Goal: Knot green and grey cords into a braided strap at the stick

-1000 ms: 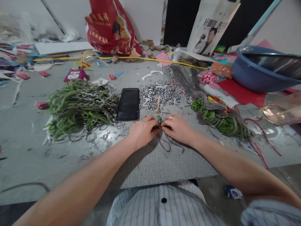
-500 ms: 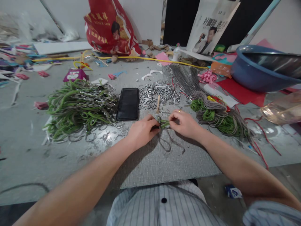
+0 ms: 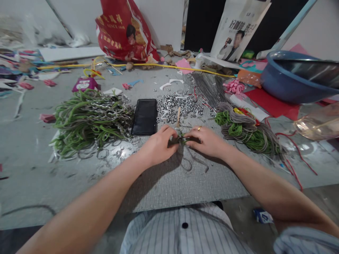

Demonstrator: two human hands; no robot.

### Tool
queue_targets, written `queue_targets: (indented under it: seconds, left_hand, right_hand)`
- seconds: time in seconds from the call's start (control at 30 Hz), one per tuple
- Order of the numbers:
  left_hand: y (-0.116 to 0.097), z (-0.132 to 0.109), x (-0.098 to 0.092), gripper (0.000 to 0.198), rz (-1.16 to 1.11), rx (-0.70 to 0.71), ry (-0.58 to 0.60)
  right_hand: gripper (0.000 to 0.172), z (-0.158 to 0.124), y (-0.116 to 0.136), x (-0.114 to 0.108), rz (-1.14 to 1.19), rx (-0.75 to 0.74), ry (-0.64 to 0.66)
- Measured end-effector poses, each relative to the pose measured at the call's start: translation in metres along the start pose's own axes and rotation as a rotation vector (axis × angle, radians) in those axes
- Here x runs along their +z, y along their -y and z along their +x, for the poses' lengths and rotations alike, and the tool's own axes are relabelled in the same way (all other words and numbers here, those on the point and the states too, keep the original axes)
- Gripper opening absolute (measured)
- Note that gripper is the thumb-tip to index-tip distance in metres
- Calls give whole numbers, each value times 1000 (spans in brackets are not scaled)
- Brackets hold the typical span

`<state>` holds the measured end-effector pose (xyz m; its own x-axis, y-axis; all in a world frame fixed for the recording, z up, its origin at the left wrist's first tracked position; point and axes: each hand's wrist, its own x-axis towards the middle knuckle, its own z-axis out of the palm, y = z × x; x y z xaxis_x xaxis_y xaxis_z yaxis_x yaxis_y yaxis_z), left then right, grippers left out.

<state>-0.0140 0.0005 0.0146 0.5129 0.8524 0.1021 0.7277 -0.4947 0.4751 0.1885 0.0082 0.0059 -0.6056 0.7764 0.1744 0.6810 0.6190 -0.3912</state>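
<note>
Green and grey cords [image 3: 182,140] lie between my two hands near the middle of the table. My left hand [image 3: 161,144] is closed on the cords from the left, its thumb and forefinger pinching them. From the right, my right hand [image 3: 202,140], with a ring on one finger, pinches the same cords. A loose grey cord end [image 3: 198,163] trails in a loop toward me on the table. Just beyond the fingers a thin wooden stick [image 3: 178,115] stands up. The exact crossing of the cords is partly hidden by my fingers.
A heap of green-grey corded pieces with chains [image 3: 90,123] lies left, beside a black phone [image 3: 144,117]. Small metal nuts [image 3: 177,106] are scattered beyond my hands. Bundled cords [image 3: 246,132] lie right, near a blue basin [image 3: 296,79]. A red bag [image 3: 124,31] stands behind.
My right hand has moved slightly left, closer to my left hand, and its fingers now reach further over the cords. The cords between the hands look drawn closer together.
</note>
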Motion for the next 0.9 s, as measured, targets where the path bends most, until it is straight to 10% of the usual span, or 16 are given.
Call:
queue_targets:
  seconds: [0.3, 0.9]
  left_hand:
    - [2, -3, -17, 25, 411, -18, 210]
    - [6, -2, -16, 22, 395, 1, 268]
  right_hand:
    - [14, 1, -1, 5, -45, 10, 44]
    - [11, 0, -2, -6, 30, 15, 57]
